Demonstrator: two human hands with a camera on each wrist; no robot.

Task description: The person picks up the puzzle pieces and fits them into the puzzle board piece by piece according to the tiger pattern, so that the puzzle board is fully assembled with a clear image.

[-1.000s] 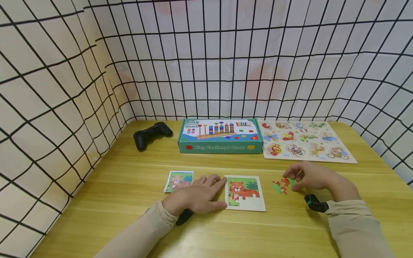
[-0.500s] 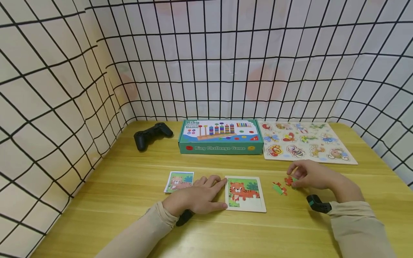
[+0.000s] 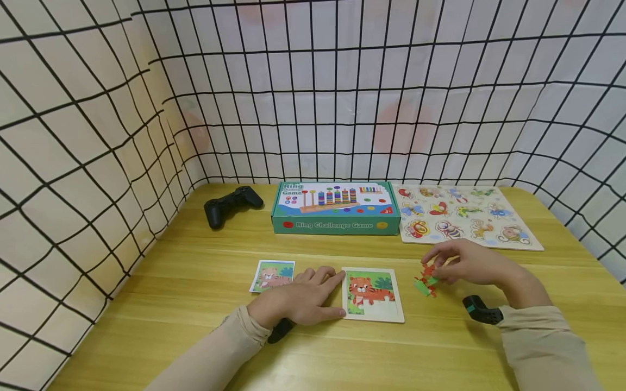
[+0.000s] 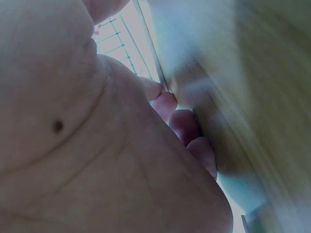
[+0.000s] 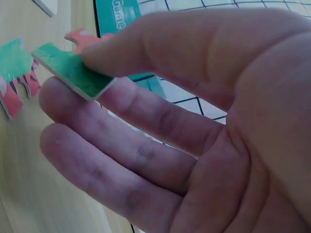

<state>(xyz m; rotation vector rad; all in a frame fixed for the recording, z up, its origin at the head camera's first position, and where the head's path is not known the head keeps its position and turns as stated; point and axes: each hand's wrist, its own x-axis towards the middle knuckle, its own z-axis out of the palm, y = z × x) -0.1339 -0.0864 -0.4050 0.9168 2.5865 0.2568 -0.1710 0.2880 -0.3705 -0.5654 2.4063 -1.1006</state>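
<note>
My right hand pinches a green and orange-red jigsaw piece between thumb and fingertips, just over the wooden table. Another jigsaw piece, green with striped red edges, lies beside it on the tabletop. Left of these is a tiger puzzle board, its upper part filled with the picture and its lower right bare. Spread flat on the table, my left hand touches the board's left edge with a fingertip and the thumb. The left wrist view shows mostly palm and fingertips.
A small tiger picture card lies behind the left hand. Further back are a black game controller, a green Ring Challenge Game box and an insect picture board. Black-lined netting surrounds the table's back and sides.
My right hand has taken hold of the jigsaw piece, first edging right, then moving left with it toward the other piece. The left hand stays at the board's edge.
</note>
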